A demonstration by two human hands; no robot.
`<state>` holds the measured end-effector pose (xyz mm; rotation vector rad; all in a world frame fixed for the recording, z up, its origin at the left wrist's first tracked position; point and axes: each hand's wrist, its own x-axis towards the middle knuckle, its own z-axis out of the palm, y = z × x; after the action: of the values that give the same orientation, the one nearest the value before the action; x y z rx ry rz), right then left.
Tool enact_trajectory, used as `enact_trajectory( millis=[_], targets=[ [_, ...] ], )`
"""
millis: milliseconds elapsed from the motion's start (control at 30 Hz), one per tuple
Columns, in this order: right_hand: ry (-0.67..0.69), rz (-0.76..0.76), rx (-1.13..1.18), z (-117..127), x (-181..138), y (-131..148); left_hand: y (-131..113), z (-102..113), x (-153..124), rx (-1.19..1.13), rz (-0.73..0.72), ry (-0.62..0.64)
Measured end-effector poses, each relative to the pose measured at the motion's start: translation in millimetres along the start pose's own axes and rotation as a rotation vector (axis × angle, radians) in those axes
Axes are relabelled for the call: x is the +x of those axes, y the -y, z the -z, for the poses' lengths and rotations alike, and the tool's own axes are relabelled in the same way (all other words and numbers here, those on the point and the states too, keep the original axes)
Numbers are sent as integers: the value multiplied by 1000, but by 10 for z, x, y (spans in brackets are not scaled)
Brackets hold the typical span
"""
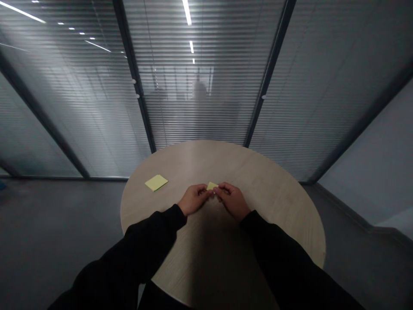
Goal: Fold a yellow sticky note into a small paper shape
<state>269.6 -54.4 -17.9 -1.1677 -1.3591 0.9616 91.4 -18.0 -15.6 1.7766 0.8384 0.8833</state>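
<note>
A small piece of yellow paper (212, 186) is held between my two hands above the middle of the round table. My left hand (194, 199) pinches its left edge between thumb and fingers. On the other side, my right hand (232, 200) grips the right edge, fingertips close to those of the left. My fingers cover the lower part of the paper, so any fold there cannot be made out. To the left, apart from both hands, a pad of yellow sticky notes (156, 183) lies flat on the wood.
The round, light wooden table (277, 206) stands close to a glass partition with blinds (200, 116). A white wall (377, 168) rises at the right. Grey floor (64, 232) surrounds the table.
</note>
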Motion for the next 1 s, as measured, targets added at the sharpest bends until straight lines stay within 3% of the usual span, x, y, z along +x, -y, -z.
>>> enact_trajectory(
  millis=[167,367,633,833,1000],
  targets=[
    [0,-15,-28,27,0,5,-10,6,-9,126,-21,19],
    [6,17,15,68,39,-75,13,21,-12,28,-3,69],
    [21,78,-85,36,5,-25,67,-12,24,-6,18,-17],
    [108,141,-278,57,-28,52,66,-38,40,-195,22,-115],
    [133,131,-273,6,-24,44,70,-30,44,-87,-4,-164]
  ],
)
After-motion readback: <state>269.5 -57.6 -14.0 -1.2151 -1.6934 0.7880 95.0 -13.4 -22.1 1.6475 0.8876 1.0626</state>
